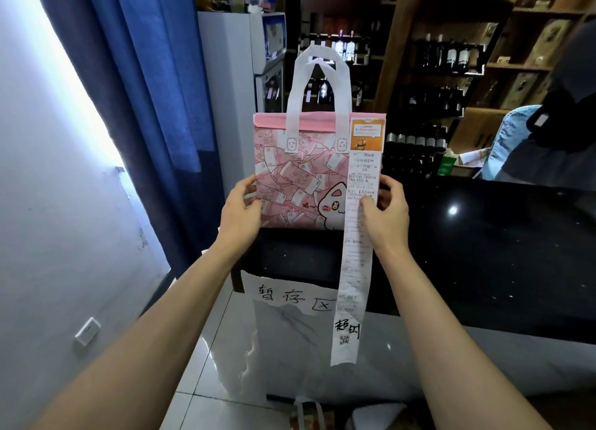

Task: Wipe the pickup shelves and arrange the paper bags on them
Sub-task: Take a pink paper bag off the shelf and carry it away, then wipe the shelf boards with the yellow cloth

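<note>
Counter, black glossy stone [483, 252], runs across centre-right w/ a torn white handwritten paper sign [290, 295] taped to its front edge. Pink cartoon-cat paper bag w/ white loop handles [300, 178] stands upright at the counter's left end, top folded shut, contents hidden. Long white printed receipt [354, 252] hangs from the bag's top right corner, past the counter edge. Left hand [240, 208] grips the bag's left edge; right hand [385, 212] pinches receipt and bag's right edge. Dark bottles [446, 55] fill wooden shelves behind.
</note>
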The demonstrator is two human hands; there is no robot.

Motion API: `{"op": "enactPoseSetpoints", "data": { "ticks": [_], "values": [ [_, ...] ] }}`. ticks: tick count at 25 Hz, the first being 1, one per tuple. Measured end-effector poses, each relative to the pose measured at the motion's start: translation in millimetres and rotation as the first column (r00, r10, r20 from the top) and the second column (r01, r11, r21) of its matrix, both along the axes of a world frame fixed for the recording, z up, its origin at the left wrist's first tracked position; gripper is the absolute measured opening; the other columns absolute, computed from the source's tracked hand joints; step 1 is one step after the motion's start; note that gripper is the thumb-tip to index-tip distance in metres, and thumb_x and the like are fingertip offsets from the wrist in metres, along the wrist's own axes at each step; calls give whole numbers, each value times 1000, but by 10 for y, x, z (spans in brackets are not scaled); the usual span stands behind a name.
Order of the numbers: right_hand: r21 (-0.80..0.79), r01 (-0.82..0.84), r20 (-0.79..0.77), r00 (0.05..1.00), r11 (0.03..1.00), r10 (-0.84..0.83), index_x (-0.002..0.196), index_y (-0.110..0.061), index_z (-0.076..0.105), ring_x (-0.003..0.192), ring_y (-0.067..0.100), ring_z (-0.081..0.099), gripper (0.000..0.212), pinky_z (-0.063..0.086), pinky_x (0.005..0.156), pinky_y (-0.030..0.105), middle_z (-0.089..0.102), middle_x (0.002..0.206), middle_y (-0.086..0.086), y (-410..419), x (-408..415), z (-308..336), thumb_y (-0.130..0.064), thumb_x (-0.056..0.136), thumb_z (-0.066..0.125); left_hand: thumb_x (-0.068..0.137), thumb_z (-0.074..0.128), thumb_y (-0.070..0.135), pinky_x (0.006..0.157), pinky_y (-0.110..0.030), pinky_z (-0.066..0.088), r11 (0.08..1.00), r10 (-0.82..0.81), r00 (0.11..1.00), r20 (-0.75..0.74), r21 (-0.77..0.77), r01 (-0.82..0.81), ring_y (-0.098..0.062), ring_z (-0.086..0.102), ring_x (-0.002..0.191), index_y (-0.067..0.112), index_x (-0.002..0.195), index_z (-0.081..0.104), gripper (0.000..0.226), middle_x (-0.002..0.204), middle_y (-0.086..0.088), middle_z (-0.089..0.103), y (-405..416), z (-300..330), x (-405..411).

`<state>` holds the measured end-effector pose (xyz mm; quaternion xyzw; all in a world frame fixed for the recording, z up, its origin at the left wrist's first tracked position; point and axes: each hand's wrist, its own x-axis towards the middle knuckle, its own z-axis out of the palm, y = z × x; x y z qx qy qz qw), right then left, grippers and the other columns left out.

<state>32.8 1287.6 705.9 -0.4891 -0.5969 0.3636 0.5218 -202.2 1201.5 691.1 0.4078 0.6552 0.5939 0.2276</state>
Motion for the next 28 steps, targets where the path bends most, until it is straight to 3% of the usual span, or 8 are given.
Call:
{"op": "enactPoseSetpoints", "data": {
  "ticks": [6,10,12,14,16,21,28],
  "values": [
    [-26,-15,33,999,1000,16,136,-26,52,96,-7,58,46,42,72,13,60,106,-19,48,14,48,-23,92,64,99,49,10,74,-14,56,999,-38,999,5,-22,38,-8,61,117,31,143,49,48,134,5,60,-37,77,42],
    [-31,-26,53,998,999,28,139,-27,50,106,2,60,50,50,88,27,61,115,-13,33,62,70,-25,91,65,101,50,13,74,-11,55,998,-42,999,-23,-53,40,-11,59,120,28,147,45,49,144,3,51,-95,125,117],
    [-17,-9,66,998,1000,10,141,-26,47,116,9,57,53,49,95,32,58,126,-5,-6,121,82,-27,91,64,101,50,15,89,-21,56,997,-17,997,-77,-71,12,-16,55,128,27,147,44,48,148,1,47,-141,151,159],
    [56,12,131,991,998,-19,141,-28,46,121,10,53,53,45,95,32,54,132,-3,-79,211,91,-29,91,62,101,50,15,109,-37,47,994,3,987,-163,-107,-21,-18,50,134,26,147,44,48,150,0,46,-209,162,216],
    [153,15,223,974,988,-49,138,-29,48,123,12,52,48,45,99,35,53,133,-3,-173,303,113,-28,92,59,100,50,15,113,-41,42,993,0,974,-228,-118,-27,-18,49,134,26,144,48,46,149,1,47,-308,175,302],
    [285,-78,425,904,955,-53,119,-24,63,114,17,53,25,42,104,44,59,122,-4,-523,461,128,-24,95,56,96,54,16,105,-42,47,993,-19,921,-389,-114,-28,-15,55,116,29,120,64,28,125,4,59,-733,171,543],
    [181,-429,547,792,885,272,115,-27,66,110,10,55,21,45,102,40,58,115,-11,-1192,196,-59,-26,96,58,97,52,24,95,-38,51,974,-1,832,-555,-187,-124,-14,56,104,29,109,68,21,107,12,59,-1497,119,770]
  ]
}}
